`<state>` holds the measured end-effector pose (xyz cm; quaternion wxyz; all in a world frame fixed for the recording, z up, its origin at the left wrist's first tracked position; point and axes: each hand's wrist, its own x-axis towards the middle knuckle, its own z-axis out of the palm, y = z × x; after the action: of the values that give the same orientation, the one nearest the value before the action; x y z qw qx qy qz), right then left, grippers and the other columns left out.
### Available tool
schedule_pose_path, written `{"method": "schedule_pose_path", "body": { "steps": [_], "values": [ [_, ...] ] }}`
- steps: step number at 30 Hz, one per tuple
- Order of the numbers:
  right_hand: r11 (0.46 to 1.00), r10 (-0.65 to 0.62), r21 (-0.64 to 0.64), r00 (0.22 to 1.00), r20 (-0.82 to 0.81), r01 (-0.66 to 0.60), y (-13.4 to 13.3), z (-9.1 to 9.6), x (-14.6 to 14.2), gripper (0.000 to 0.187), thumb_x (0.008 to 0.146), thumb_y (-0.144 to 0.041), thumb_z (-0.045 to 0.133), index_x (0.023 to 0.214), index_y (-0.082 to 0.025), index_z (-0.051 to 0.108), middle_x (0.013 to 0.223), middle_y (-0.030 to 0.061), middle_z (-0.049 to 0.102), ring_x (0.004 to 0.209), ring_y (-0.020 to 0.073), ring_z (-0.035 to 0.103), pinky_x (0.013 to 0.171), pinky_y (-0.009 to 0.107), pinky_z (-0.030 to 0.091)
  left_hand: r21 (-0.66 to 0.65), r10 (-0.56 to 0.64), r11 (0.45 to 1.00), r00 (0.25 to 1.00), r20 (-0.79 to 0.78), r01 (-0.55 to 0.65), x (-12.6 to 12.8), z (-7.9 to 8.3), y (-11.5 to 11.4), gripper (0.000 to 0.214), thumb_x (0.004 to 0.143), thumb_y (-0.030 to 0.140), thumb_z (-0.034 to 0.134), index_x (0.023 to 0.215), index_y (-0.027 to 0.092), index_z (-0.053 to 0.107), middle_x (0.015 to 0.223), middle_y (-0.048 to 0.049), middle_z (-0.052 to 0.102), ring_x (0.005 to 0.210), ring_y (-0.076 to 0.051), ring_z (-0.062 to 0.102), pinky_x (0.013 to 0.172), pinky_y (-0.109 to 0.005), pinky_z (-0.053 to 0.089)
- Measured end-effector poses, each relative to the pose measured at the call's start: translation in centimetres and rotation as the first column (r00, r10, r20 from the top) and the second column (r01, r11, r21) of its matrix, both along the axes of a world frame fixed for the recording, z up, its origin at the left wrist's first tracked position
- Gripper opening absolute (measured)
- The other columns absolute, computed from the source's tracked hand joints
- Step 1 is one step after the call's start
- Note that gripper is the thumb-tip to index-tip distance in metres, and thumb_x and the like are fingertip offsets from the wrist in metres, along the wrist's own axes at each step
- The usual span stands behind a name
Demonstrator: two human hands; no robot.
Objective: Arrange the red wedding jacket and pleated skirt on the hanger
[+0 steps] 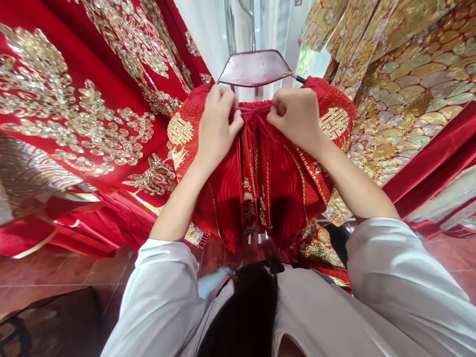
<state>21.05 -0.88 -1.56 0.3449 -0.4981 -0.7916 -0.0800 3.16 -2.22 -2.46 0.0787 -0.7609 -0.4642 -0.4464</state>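
A red pleated skirt (226,188) with gold beaded trim hangs in front of me, its gathered waistband (256,106) stretched between my two hands. My left hand (220,121) is closed on the waistband's left part, thumb toward the middle. On the right part, my right hand (295,116) pinches the band in curled fingers. Behind both hands is a red jacket (340,101) with round gold emblems on its sides. A hanger (255,67) with a broad pale plate shows above the waistband. What the fingertips grip is partly hidden by the hands.
Red cloth with silver-gold beadwork (85,104) hangs close on the left. A gold scale-patterned garment (401,84) hangs on the right. A metal rack (228,25) stands behind the hanger. A dark mesh bag (55,322) lies on the tiled floor (89,277) at lower left.
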Motion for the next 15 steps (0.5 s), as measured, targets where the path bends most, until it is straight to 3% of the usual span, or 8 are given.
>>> {"method": "schedule_pose_path", "body": {
  "steps": [3, 7, 9, 11, 15],
  "values": [
    [1.0, -0.015, -0.017, 1.0, -0.019, 0.015, -0.4, 0.1, 0.9, 0.016, 0.083, -0.027, 0.047, 0.081, -0.019, 0.06, 0.084, 0.0111, 0.062, 0.083, 0.0248, 0.056, 0.076, 0.036, 0.044, 0.004, -0.011, 1.0, 0.997, 0.071, 0.011, -0.6, -0.1, -0.2, 0.01, 0.085, 0.029, 0.056, 0.08, 0.023, 0.05, 0.095, -0.0081, 0.055, 0.099, -0.024, 0.053, 0.088, -0.036, 0.045],
    [0.987, 0.134, -0.051, 0.963, -0.234, -0.15, -0.9, 0.2, 0.8, 0.013, 0.084, -0.029, 0.048, 0.081, -0.019, 0.057, 0.082, 0.0079, 0.061, 0.083, 0.0205, 0.058, 0.068, 0.031, 0.045, -0.03, -0.124, 0.99, 0.957, 0.262, 0.136, -0.6, -0.4, 0.2, 0.017, 0.085, 0.036, 0.056, 0.08, 0.022, 0.048, 0.083, -0.0049, 0.055, 0.085, -0.02, 0.056, 0.074, -0.033, 0.047],
    [0.951, 0.232, -0.102, 0.891, -0.391, -0.292, -0.9, 0.1, 0.5, 0.012, 0.083, -0.03, 0.051, 0.078, -0.019, 0.054, 0.076, 0.0055, 0.06, 0.073, 0.0173, 0.058, 0.06, 0.027, 0.042, -0.045, -0.199, 0.973, 0.918, 0.344, 0.227, -0.4, -0.4, 0.6, 0.024, 0.085, 0.043, 0.058, 0.081, 0.021, 0.048, 0.078, -0.0033, 0.054, 0.079, -0.018, 0.055, 0.068, -0.031, 0.045],
    [0.883, 0.291, -0.158, 0.779, -0.555, -0.443, -0.7, 0.0, 0.2, 0.011, 0.08, -0.029, 0.054, 0.074, -0.02, 0.052, 0.063, 0.0022, 0.055, 0.058, 0.014, 0.053, 0.05, 0.025, 0.037, -0.041, -0.277, 0.947, 0.876, 0.394, 0.318, -0.2, -0.4, 0.9, 0.029, 0.082, 0.047, 0.062, 0.082, 0.021, 0.048, 0.074, -0.0018, 0.052, 0.073, -0.015, 0.052, 0.064, -0.029, 0.042],
    [0.765, 0.277, -0.165, 0.55, -0.788, -0.622, -0.2, 0.1, 0.0, 0.014, 0.075, -0.019, 0.053, 0.064, -0.019, 0.043, 0.053, -0.0021, 0.047, 0.038, 0.0073, 0.031, 0.039, 0.023, 0.023, -0.012, -0.338, 0.927, 0.849, 0.405, 0.375, 0.0, -0.2, 1.2, 0.031, 0.08, 0.047, 0.066, 0.08, 0.021, 0.048, 0.06, 0.002, 0.045, 0.058, -0.01, 0.042, 0.058, -0.027, 0.037]
  ]
}}
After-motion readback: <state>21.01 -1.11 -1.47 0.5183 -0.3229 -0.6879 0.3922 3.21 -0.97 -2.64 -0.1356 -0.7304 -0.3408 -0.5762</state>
